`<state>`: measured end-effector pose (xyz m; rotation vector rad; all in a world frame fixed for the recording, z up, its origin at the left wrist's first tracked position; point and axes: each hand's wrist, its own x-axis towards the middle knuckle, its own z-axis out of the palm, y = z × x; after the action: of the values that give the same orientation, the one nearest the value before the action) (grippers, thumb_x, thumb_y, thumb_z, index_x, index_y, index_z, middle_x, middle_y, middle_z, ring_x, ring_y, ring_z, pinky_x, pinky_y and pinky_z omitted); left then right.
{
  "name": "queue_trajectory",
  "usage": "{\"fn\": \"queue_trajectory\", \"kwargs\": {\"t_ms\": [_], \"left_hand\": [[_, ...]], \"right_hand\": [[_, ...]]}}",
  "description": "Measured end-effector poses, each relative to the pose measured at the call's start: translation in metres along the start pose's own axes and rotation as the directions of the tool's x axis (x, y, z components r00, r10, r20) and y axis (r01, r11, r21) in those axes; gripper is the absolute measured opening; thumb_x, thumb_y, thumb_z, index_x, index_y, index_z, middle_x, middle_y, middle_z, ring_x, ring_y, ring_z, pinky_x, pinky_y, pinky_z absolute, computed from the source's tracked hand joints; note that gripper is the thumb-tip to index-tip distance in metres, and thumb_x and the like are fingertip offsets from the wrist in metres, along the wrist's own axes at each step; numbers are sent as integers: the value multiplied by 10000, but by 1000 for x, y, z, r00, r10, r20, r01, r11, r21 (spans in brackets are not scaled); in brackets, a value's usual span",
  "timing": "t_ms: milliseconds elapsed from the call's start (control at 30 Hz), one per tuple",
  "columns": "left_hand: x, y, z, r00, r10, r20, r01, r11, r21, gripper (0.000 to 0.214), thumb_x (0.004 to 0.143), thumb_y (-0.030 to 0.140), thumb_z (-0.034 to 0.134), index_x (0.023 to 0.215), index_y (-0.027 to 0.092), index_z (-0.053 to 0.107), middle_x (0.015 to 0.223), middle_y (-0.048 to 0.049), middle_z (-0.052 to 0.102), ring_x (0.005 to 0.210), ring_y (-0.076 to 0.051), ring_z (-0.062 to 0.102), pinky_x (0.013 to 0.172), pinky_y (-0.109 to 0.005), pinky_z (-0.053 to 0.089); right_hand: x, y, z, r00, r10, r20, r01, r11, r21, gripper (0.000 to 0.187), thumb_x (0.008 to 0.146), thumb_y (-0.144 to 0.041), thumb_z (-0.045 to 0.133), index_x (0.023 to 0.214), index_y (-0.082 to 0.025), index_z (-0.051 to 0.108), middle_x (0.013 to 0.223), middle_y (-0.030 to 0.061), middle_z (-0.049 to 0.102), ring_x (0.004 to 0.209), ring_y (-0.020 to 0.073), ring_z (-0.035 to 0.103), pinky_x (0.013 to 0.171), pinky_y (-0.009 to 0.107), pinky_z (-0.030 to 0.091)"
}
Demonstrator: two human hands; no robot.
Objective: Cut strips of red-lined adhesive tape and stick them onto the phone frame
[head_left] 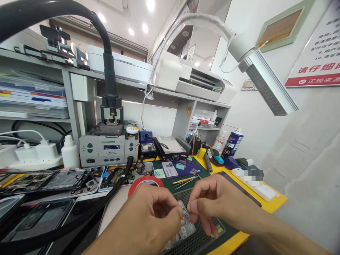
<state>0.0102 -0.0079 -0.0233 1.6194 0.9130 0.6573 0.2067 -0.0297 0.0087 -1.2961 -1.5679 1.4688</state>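
Note:
My left hand [156,212] is closed in a pinch, its thumb and forefinger together over a silvery phone housing [187,231]. A small thin piece seems to show at its fingertips, too small to name. Just to the right, my right hand [209,202] also pinches with thumb and forefinger; what it holds, if anything, is hidden. The two sets of fingertips are close together but apart. Beneath them the housing lies on a dark perforated mat [207,241], partly covered by my hands. A roll of red tape [140,181] lies behind my left hand.
Tweezers [183,183] lie beyond the hands. Trays of phone parts [114,179] and opened phones [34,219] fill the left side. A thick black hose [117,193] crosses in front of the rework station [106,150]. An LED lamp [271,83] hangs at upper right.

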Motion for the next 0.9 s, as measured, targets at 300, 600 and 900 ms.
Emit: {"fn": "queue_trajectory", "kwargs": {"t_ms": [300, 600, 900], "left_hand": [[4, -1, -1, 995, 65, -82, -71, 995, -73, 250, 795, 364, 597, 717, 146, 693, 625, -33, 678, 589, -189, 641, 575, -285, 496], [11, -7, 6, 973, 132, -191, -166, 971, -174, 329, 799, 453, 643, 700, 139, 661, 609, -23, 645, 532, -157, 601, 523, -268, 485], [12, -13, 6, 962, 168, -214, -204, 966, -161, 335, 808, 473, 628, 788, 144, 688, 576, -11, 611, 542, -164, 586, 518, -262, 479]], "right_hand": [[7, 14, 2, 997, -79, -17, 81, 968, 238, 184, 774, -277, 782, 801, -101, 734, 746, 54, 731, 431, 81, 605, 357, 143, 476], [11, 20, 12, 985, -87, -146, 122, 959, 256, 301, 695, -350, 861, 824, -118, 721, 547, -10, 643, 424, 104, 583, 363, 168, 475], [17, 22, 14, 977, -140, -163, 165, 975, 149, 249, 750, -351, 783, 785, -125, 683, 490, -16, 639, 381, 85, 529, 384, 165, 447]]}}
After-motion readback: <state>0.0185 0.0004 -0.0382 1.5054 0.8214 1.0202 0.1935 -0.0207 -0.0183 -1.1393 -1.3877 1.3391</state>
